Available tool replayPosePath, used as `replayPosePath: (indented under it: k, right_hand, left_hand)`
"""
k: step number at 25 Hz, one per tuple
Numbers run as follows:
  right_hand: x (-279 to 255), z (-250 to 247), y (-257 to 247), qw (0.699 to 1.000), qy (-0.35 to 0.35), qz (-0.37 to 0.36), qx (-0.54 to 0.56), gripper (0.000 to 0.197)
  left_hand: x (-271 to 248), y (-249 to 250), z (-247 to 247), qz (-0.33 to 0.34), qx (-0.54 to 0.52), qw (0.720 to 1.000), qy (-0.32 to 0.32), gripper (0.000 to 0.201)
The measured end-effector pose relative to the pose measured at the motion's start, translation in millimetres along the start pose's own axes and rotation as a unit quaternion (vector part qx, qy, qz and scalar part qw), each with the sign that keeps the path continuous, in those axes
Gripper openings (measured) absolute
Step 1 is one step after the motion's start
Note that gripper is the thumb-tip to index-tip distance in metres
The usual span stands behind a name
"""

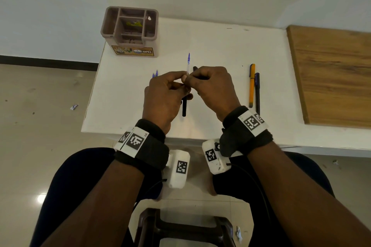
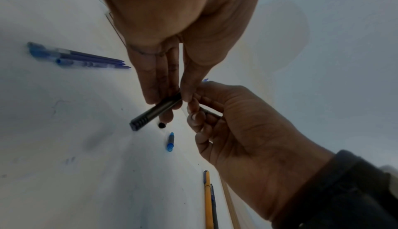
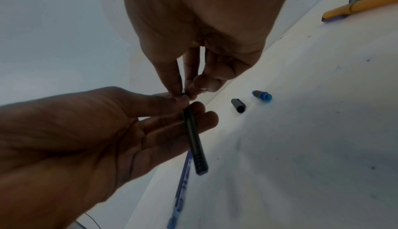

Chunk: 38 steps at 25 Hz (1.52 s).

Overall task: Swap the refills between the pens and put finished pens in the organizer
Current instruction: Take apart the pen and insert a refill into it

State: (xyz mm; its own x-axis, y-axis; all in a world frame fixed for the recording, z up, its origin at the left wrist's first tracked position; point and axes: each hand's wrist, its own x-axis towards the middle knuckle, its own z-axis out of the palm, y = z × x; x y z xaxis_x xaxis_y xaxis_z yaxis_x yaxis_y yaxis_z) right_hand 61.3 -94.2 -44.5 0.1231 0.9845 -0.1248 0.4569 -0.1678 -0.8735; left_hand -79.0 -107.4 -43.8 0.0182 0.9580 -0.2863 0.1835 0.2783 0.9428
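Note:
My left hand (image 1: 177, 88) grips a black pen barrel (image 1: 184, 107) that hangs down toward me; the left wrist view shows thumb and fingers wrapped round its upper end (image 2: 155, 111). My right hand (image 1: 188, 80) pinches a white refill with a blue tip (image 1: 188, 64) right at the barrel's mouth, and the refill sticks up past the fingers. In the right wrist view the pinch (image 3: 185, 90) sits just above the barrel (image 3: 194, 139). The brown organizer (image 1: 131, 30) stands at the table's far left; I see no pens in it.
Loose blue refills (image 1: 155, 74) lie left of my hands. A black cap (image 3: 238, 107) and a blue cap (image 3: 262, 95) lie on the white table (image 1: 210, 46) just beyond them. A yellow pen (image 1: 252, 85) and a black pen (image 1: 257, 92) lie to the right, near a wooden board (image 1: 331, 74).

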Motion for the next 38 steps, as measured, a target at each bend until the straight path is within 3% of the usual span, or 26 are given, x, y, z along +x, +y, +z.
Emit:
replayPosePath:
  k: [6, 11, 14, 19, 24, 38]
  right_hand:
    - [5, -1, -2, 0.997, 0.028, 0.01, 0.066, 0.013]
    - [31, -5, -8, 0.985, 0.113, 0.004, 0.128, 0.015]
    - [54, 1, -5, 0.989, 0.126, -0.01, 0.073, 0.02]
    - [87, 39, -1, 0.993, 0.069, -0.011, -0.096, 0.024]
    - [105, 61, -18, 0.964, 0.025, 0.016, -0.264, 0.024]
    - [110, 60, -28, 0.958, 0.015, 0.068, -0.278, 0.025]
  left_hand:
    - [2, -1, 3, -0.023, 0.035, 0.999, 0.0, 0.038]
    - [3, -2, -8, -0.053, 0.04, 0.997, 0.036, 0.026]
    - [5, -2, -18, -0.058, 0.035, 0.995, 0.067, 0.025]
    - [9, 1, -29, -0.056, 0.061, 0.993, 0.086, 0.023]
    - [14, 1, -31, -0.056, 0.064, 0.993, 0.082, 0.024]
    - [21, 1, -34, -0.035, 0.035, 0.995, 0.081, 0.023]
